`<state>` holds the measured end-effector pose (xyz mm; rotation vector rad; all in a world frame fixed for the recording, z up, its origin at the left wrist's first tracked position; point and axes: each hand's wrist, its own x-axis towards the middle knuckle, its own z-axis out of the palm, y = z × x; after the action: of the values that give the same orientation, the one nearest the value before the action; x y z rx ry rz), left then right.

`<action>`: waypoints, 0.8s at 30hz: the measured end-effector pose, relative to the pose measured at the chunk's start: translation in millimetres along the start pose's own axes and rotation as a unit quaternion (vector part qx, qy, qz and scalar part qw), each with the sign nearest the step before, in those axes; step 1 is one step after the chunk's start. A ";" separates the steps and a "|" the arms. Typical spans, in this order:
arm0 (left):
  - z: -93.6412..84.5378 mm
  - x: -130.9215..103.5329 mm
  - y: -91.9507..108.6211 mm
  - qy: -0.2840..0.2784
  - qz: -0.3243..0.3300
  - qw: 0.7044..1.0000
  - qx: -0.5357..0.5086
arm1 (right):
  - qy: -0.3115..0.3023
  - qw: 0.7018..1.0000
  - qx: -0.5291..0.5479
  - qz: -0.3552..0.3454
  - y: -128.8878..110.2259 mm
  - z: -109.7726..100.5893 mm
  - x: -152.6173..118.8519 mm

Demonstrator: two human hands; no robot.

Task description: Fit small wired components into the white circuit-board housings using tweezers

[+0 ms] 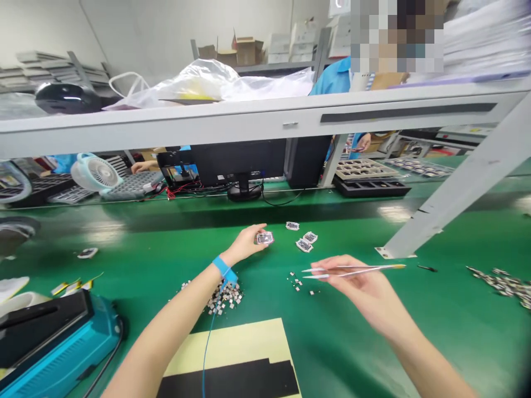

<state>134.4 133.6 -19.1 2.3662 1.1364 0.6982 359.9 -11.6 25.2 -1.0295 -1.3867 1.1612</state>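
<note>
My left hand [245, 244], with a blue strap [224, 270] round its wrist, grips a small pale-framed device housing [265, 237] between thumb and fingers. Just right of it, several similar housings [305, 245] lie on the green mat. My right hand [352, 276] is closed round a pair of metal tweezers [357, 270]; their tips point left and stand apart with nothing between them. Below those tips are a few tiny loose parts [297, 283]. A heap of small square parts [224, 297] sits below my left forearm.
A yellow sheet [244, 337] with black pieces lies in front. At left stands a teal machine [74, 342]. A white post [448, 193] rises at right near a pile of small metal parts [504, 286]. Behind are a monitor [244, 163], a fan [97, 172] and a co-worker's hand [363, 142].
</note>
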 end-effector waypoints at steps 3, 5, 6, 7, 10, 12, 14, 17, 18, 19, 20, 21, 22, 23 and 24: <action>-34.9 -43.5 51.2 0.051 0.033 0.998 -0.025 | -0.026 0.986 -0.068 -0.149 -32.7 21.3 1.6; -54.9 -76.5 83.9 0.094 0.066 0.993 -0.030 | -0.058 0.970 -0.083 -0.223 -45.5 37.4 2.1; -62.5 -91.4 97.3 0.109 0.084 0.990 -0.023 | -0.079 0.962 -0.089 -0.247 -49.0 44.9 2.1; -68.2 -104.2 108.0 0.122 0.099 0.987 -0.013 | -0.099 0.955 -0.091 -0.264 -50.9 51.4 1.9; -75.3 -127.9 123.9 0.146 0.108 0.983 0.005 | -0.148 0.949 -0.089 -0.265 -51.0 63.7 -0.8; -75.3 -133.5 124.8 0.147 0.100 0.984 -0.002 | -0.159 0.952 -0.087 -0.246 -49.3 66.0 -4.5; -75.1 -134.8 123.6 0.148 0.096 0.984 -0.007 | -0.163 0.951 -0.100 -0.245 -48.9 65.7 -10.0; -76.9 -133.7 124.1 0.155 0.109 0.982 -0.005 | -0.148 0.944 -0.130 -0.263 -55.5 65.7 -21.3; -77.9 -133.1 125.0 0.154 0.117 0.981 -0.006 | -0.130 0.947 -0.141 -0.260 -60.5 66.6 -25.1; -78.7 -132.3 126.1 0.151 0.125 0.981 -0.006 | -0.107 0.951 -0.150 -0.250 -66.7 68.0 -28.5; -79.4 -131.6 127.2 0.146 0.132 0.980 -0.005 | -0.083 0.955 -0.156 -0.239 -73.5 69.6 -31.0; -79.8 -130.9 128.2 0.142 0.136 0.980 -0.002 | -0.067 0.958 -0.161 -0.227 -80.4 71.1 -32.6; -79.9 -130.4 129.1 0.140 0.137 0.981 0.001 | -0.059 0.959 -0.165 -0.222 -86.4 72.4 -33.3; -79.6 -130.0 129.6 0.138 0.136 0.981 0.003 | -0.057 0.961 -0.165 -0.216 -90.8 73.1 -33.0; -79.3 -129.9 130.0 0.137 0.137 0.981 0.006 | -0.059 0.963 -0.161 -0.207 -93.1 73.2 -32.2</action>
<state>93.5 -33.4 83.3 2.5195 0.9251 1.1430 290.9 -68.1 109.6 -0.8399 -1.8264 0.7094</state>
